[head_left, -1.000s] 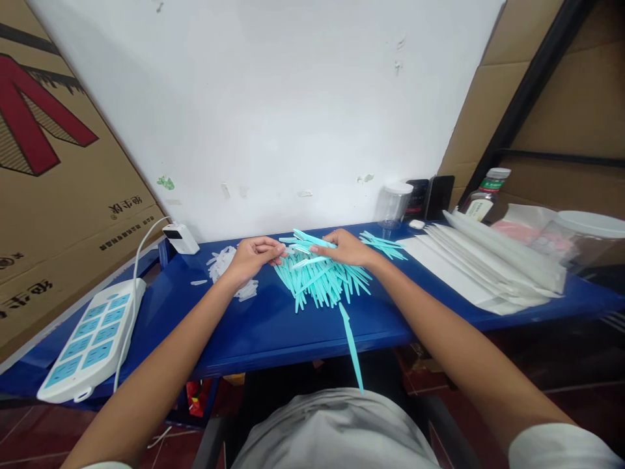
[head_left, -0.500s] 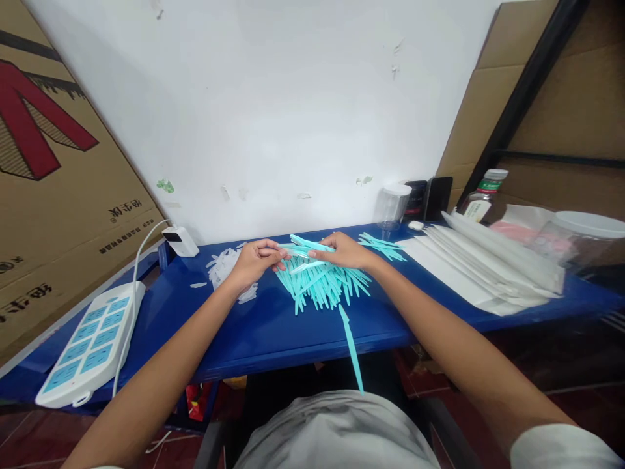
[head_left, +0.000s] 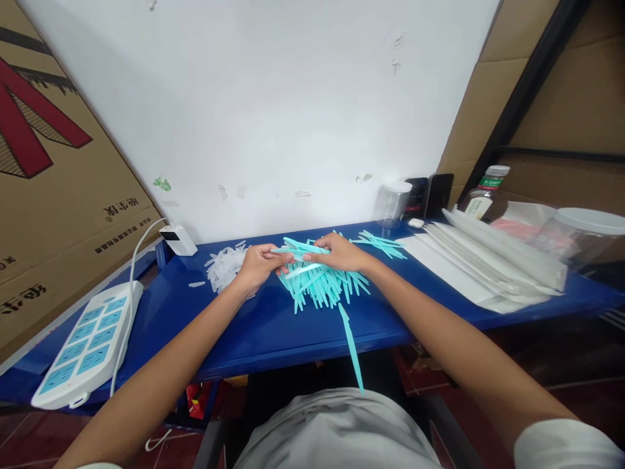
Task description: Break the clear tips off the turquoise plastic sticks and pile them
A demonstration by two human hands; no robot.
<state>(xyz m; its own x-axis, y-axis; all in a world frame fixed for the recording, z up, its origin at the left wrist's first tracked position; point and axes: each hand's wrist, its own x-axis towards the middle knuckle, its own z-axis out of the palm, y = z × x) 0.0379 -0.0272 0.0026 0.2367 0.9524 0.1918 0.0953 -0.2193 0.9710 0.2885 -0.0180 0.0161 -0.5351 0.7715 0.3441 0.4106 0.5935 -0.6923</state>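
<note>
A heap of thin teal plastic sticks (head_left: pixel 322 286) lies in the middle of the blue table (head_left: pixel 273 332). My left hand (head_left: pixel 258 264) and my right hand (head_left: pixel 339 253) meet just above the heap's far side. Both are closed on the same small bunch of teal sticks (head_left: pixel 300 249), the left at its left end, the right at its right end. One long teal stick (head_left: pixel 352 348) hangs over the table's near edge. A pile of small clear plastic pieces (head_left: pixel 224 267) sits just left of my left hand.
A white power strip (head_left: pixel 85 345) with a cable lies at the table's left. White flat packets (head_left: pixel 488 264) are stacked at the right, with a clear jar (head_left: pixel 392 203), a bottle (head_left: pixel 481 198) and more teal sticks (head_left: pixel 381 242) behind. Cardboard boxes (head_left: pixel 53 195) lean on the left.
My hands have drawn closer together, the left sliding right toward the heap, still gripping the bunch of sticks. The view has shifted slightly.
</note>
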